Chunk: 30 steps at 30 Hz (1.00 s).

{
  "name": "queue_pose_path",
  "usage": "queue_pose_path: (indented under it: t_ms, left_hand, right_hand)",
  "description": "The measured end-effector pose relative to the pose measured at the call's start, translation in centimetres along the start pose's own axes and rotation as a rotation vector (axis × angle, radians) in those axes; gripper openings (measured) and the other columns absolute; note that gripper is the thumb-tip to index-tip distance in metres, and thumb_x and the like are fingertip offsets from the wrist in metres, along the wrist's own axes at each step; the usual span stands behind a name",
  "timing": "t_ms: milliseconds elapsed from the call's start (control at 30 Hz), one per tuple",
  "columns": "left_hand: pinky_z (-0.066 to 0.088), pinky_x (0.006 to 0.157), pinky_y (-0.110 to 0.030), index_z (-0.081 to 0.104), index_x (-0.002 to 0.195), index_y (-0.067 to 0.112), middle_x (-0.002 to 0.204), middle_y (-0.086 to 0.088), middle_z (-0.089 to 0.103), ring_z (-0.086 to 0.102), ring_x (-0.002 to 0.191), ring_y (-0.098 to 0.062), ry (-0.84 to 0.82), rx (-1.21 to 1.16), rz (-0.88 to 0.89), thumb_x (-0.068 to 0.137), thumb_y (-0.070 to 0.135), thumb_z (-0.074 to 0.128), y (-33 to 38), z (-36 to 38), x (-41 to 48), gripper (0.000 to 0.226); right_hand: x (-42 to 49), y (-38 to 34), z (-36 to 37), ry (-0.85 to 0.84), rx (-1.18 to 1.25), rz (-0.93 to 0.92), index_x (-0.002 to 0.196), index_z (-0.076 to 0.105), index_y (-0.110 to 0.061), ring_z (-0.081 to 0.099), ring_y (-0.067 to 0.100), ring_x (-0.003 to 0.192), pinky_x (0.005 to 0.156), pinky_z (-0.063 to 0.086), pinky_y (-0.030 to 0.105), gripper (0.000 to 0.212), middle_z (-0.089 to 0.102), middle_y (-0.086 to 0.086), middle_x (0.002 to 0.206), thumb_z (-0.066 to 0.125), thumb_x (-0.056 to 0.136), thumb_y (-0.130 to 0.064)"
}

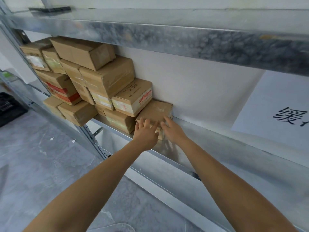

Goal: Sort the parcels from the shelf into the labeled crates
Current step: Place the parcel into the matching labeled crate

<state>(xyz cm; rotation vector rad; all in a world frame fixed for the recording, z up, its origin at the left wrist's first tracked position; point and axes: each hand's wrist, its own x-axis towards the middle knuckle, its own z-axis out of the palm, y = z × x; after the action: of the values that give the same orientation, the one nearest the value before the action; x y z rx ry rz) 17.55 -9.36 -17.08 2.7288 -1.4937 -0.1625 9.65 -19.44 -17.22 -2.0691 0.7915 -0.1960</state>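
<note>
A flat brown cardboard parcel (156, 111) lies on the metal shelf (209, 141) at the right end of a stack of parcels (93, 77). My left hand (146, 134) reaches onto its near left edge with fingers spread. My right hand (172, 129) rests on its near right part, fingers straight and laid over the top. Neither hand curls round the parcel. A box with red print (133, 97) leans on the parcel's far left side.
The upper shelf beam (184, 36) runs overhead. A shelf upright (90, 136) stands left of my hands. A black crate (10, 109) sits on the grey floor at far left. A white sign with black characters (284, 113) hangs on the wall to the right.
</note>
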Motion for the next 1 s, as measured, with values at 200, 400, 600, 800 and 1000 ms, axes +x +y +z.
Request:
queue_pose_path:
  t_ms: [200,400,600,800,1000]
  left_hand:
    - [0.022,0.112,-0.042,0.035,0.14,0.02,0.145,-0.006,0.034,0.026,0.136,-0.028,0.046,-0.079,0.065,0.098,0.028,0.035,0.3,-0.9,0.2,0.043]
    - [0.032,0.104,-0.04,0.044,0.131,0.009,0.139,-0.017,0.032,0.036,0.126,-0.033,0.027,-0.247,-0.155,0.097,0.031,0.04,-1.2,-1.7,2.1,0.04]
    - [0.026,0.107,-0.04,0.038,0.137,0.013,0.137,-0.022,0.033,0.032,0.126,-0.037,-0.013,-0.196,-0.222,0.094,0.043,0.044,-0.5,-2.3,2.1,0.052]
    - [0.038,0.1,-0.035,0.027,0.142,0.011,0.134,-0.018,0.031,0.04,0.12,-0.033,-0.086,-0.451,-0.259,0.079,0.047,0.067,0.6,-2.8,1.8,0.082]
    - [0.046,0.097,-0.04,0.039,0.133,0.01,0.128,-0.009,0.047,0.047,0.117,-0.026,-0.124,-0.717,-0.245,0.04,0.058,0.083,1.0,-2.4,1.0,0.114]
  right_hand:
    - [-0.2,0.9,-1.4,-0.006,0.011,0.012,0.146,0.031,-0.021,0.033,0.022,0.138,0.108,0.025,0.028,0.046,0.035,0.007,0.15,0.034,0.101,-0.024]
    - [-0.5,0.9,-1.4,-0.001,-0.007,0.021,0.145,0.031,-0.022,0.039,0.026,0.132,0.103,0.031,0.03,0.045,0.04,0.009,0.146,0.034,0.1,-0.022]
    - [-0.6,0.5,-1.1,0.059,0.121,0.069,0.137,0.04,-0.016,0.047,0.023,0.124,0.087,0.032,0.022,0.039,0.049,0.007,0.138,0.041,0.099,-0.024]
    - [-2.1,1.1,-2.1,0.171,0.229,0.119,0.139,0.039,-0.019,0.053,0.019,0.095,0.078,0.036,0.025,0.042,0.059,0.005,0.112,0.043,0.097,-0.026]
    - [-3.4,2.0,-3.2,0.14,0.311,0.194,0.146,0.027,-0.021,0.055,0.022,0.105,0.093,0.045,0.036,0.059,0.057,0.003,0.116,0.051,0.093,-0.028]
